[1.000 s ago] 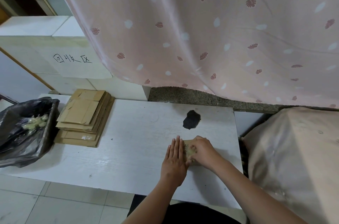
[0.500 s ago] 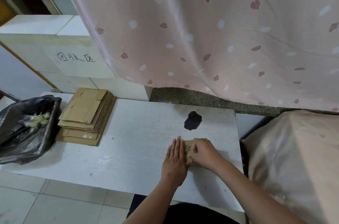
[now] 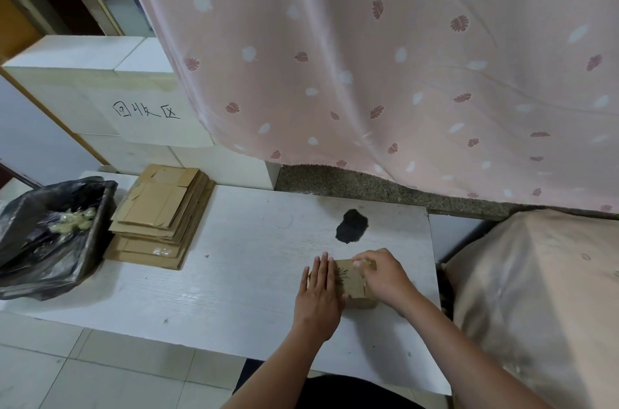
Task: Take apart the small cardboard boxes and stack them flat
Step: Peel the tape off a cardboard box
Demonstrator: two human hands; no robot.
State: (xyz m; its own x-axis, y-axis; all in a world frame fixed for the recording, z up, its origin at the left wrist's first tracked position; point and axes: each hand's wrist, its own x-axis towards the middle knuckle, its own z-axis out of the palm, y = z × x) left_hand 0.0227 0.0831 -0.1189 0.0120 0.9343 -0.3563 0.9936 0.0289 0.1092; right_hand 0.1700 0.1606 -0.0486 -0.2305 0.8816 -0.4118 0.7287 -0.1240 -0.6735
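A small brown cardboard box [image 3: 351, 279] lies on the white table [image 3: 241, 261] near its right front. My left hand [image 3: 320, 294] lies flat with straight fingers against the box's left side. My right hand [image 3: 383, 276] has its fingers curled over the box's far right edge, pinching a strip of tape or a flap there. A stack of flattened cardboard boxes [image 3: 160, 214] sits at the table's far left corner.
A black bin lined with a black bag [image 3: 50, 234] holding crumpled tape stands left of the stack. A black patch [image 3: 351, 226] marks the table behind the box. A pink curtain [image 3: 368, 73] hangs behind, and a cloth-covered bulk [image 3: 536, 291] crowds the right.
My right hand has shifted slightly toward the far edge of the box, uncovering more of its top. The left hand stays flat beside it. The view has tilted a little.
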